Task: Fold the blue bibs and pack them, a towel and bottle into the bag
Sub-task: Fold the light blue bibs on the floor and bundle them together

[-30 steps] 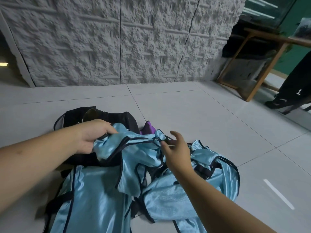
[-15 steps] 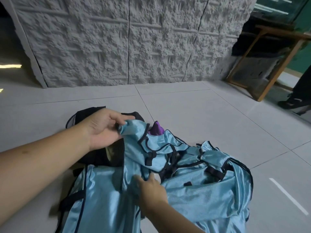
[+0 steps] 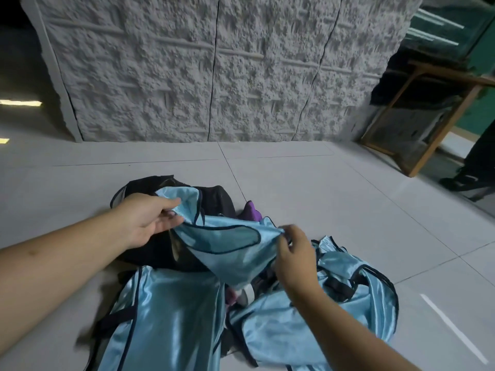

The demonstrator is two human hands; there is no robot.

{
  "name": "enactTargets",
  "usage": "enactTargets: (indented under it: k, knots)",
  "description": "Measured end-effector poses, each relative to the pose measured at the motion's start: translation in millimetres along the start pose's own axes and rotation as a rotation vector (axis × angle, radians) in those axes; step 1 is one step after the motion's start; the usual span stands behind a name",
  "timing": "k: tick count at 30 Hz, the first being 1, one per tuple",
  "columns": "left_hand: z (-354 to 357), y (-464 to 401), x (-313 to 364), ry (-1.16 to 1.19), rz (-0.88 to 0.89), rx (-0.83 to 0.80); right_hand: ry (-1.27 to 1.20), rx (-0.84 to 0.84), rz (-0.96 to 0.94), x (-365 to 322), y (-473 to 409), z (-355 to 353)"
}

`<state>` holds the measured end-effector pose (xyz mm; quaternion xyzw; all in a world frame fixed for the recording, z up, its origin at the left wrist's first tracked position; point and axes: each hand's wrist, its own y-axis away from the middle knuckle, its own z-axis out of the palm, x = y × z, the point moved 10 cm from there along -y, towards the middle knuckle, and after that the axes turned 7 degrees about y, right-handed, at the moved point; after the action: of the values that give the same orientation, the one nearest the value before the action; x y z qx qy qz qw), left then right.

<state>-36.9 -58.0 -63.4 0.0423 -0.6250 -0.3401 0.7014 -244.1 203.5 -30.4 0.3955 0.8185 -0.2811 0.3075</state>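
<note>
- A light blue bib (image 3: 227, 250) is held stretched above the floor (image 3: 308, 183) between two grips.
- One corner is pinched by the left hand (image 3: 150, 220), thumb against fingers.
- The opposite edge is pinched by the right hand (image 3: 294, 258).
- Just beyond the left grip lies the black bag (image 3: 214, 199).
- More blue bibs (image 3: 308, 325) are heaped under the right grip, a purple item (image 3: 251, 211) just beyond it.
</note>
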Motion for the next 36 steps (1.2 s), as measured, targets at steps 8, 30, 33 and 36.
enactTargets:
  k: [8, 30, 33, 36]
  knots:
    - [7.2, 25.3, 62.1, -0.007, 0.309, -0.02, -0.396, 0.185, 0.063, -64.5, -65.6, -104.2]
    - [71.3, 173.0, 271.6, 0.413, 0.672, -0.384, -0.711, 0.433, -0.018, -170.4, -101.1, -270.1]
    - [64.4, 200.0, 298.5, 0.335, 0.81, -0.358, -0.697, 0.473, -0.026, -179.6, -99.9, -288.0]
    - [57.4, 222.2, 317.6, 0.097, 1.039, -0.2, -0.643, 0.541, -0.029, -185.6, -96.9, -304.4]
